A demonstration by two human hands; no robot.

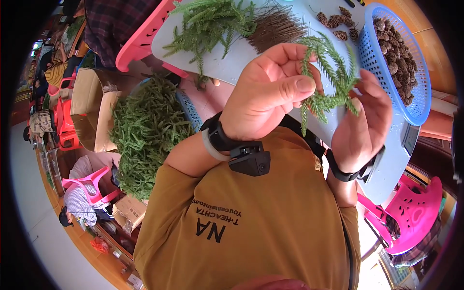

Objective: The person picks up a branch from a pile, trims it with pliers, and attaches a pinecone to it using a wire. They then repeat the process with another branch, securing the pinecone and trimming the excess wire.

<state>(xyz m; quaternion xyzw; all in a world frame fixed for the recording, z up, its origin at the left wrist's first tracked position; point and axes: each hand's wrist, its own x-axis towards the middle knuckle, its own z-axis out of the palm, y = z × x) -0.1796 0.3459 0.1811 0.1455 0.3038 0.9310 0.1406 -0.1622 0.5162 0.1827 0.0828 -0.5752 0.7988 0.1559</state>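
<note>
In front of my chest, above the table, I hold a green evergreen sprig [333,99] curved into a loose ring. My left hand [270,89] pinches its left side between thumb and fingers. At the ring's right side, my right hand [365,123] has thumb and fingertips closed on the greenery. Beyond my hands, a heap of similar green sprigs [208,26] lies on the pale table [222,67]. Beside it is a pile of thin brown stems [275,29]. Several loose pine cones [333,20] lie farther right.
A blue basket [368,53] of pine cones [394,63] stands at the table's right. To my left, a large heap of greenery [150,125] fills another blue basket [191,111], near a cardboard box [87,104]. Pink chairs [411,217] flank the table. Another person [82,205] sits at far left.
</note>
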